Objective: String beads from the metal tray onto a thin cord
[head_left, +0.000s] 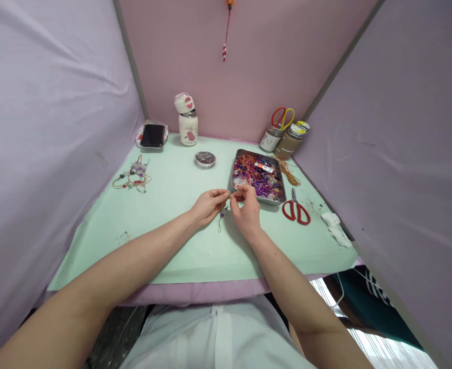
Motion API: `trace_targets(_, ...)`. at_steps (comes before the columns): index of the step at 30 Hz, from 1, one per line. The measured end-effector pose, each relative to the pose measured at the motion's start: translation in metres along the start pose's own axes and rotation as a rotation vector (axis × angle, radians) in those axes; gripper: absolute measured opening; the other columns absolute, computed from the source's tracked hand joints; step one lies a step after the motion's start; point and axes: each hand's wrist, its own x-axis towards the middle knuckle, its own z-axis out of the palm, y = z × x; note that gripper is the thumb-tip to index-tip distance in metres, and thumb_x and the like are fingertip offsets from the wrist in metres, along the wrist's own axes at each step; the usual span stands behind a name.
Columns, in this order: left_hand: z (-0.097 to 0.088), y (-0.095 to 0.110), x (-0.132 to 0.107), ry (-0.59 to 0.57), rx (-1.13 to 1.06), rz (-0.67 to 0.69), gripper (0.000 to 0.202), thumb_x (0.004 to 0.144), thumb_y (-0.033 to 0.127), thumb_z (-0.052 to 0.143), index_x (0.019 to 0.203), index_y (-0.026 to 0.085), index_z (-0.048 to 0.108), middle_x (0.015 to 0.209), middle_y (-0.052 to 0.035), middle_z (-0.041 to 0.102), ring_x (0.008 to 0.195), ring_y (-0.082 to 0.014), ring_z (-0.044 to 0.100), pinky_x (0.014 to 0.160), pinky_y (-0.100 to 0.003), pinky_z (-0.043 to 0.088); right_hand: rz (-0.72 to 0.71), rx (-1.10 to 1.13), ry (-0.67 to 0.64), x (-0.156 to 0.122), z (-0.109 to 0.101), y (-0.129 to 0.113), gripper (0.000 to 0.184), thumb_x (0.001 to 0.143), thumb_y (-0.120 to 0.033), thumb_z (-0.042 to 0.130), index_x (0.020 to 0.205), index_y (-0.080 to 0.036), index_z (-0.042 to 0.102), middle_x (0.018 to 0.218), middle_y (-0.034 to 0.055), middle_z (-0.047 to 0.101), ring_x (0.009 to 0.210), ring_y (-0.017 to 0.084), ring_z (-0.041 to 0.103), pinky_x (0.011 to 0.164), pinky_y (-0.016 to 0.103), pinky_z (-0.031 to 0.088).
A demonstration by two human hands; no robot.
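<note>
My left hand [211, 204] and my right hand [246, 209] meet over the middle of the table, both pinching at a thin beaded cord [221, 215]. The cord hangs below my left fingers, with a purple bead on it and a loop at its lower end. Fingertips hide the part being held. Just beyond my right hand lies a metal tray [232, 169] full of loose red, purple and clear beads, with orange thread and a small white-and-red tube [264, 167] on top. Red-handled scissors [296, 210] lie to the right of the tray.
Strung beadwork [135, 174] lies at the left. Farther back are a phone [152, 135], a white bottle [188, 128], a small round container [204, 159], and two jars, one jar [271, 140] holding scissors. Orange cords [290, 173] and a crumpled tissue [336, 228] lie right.
</note>
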Motion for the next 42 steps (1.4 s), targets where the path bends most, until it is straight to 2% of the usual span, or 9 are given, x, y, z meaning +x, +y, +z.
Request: trace_targets(42,0.0010,-0.0024,-0.0003,0.030,0.020,0.033,0.019,0.059,0.017,0.081,0.071,0.010,0.067,0.063,-0.0006,0.059,0.058,-0.0061,0.049,0.057,-0.022,0.036,0.006,-0.041,-0.015,-0.0005,-0.0002,0.0024,0.023,0.083,-0.019,0.052,0.105,-0.022,0.046,0.083,0.0019,0.057,0.076,0.016,0.057,0.074,0.033,0.049)
